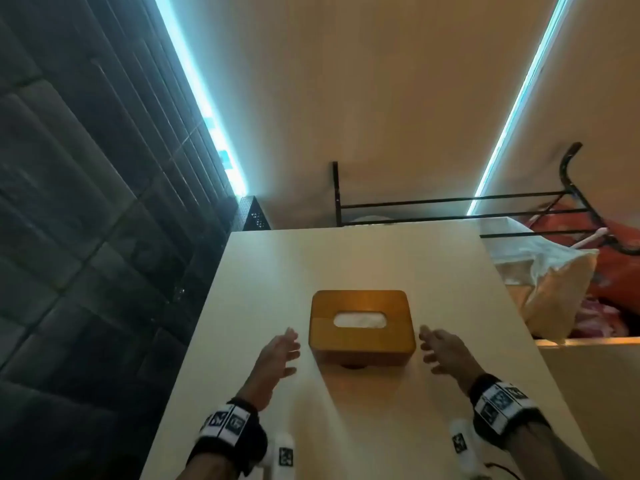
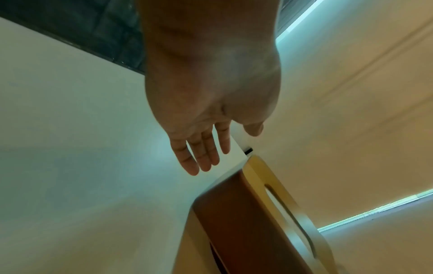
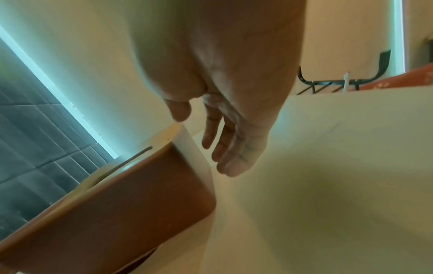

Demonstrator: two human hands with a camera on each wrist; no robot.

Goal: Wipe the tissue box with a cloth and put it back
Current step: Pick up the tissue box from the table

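A brown wooden tissue box [image 1: 362,327] with white tissue in its oval slot stands in the middle of the pale table [image 1: 263,278]. My left hand [image 1: 278,355] hovers just left of the box, fingers straight and spread, holding nothing. My right hand [image 1: 441,351] hovers just right of it, also spread and empty. Neither hand touches the box. The left wrist view has the left hand [image 2: 206,148] above the box's side [image 2: 236,222]. In the right wrist view the right hand [image 3: 225,148] hangs beside the box [image 3: 121,207]. No cloth is in view.
A dark padded wall panel [image 1: 86,202] runs along the table's left edge. Beyond the table's far edge stands a black metal rack [image 1: 450,209]. To the right lie a plastic bag [image 1: 547,278] and red fabric [image 1: 620,265].
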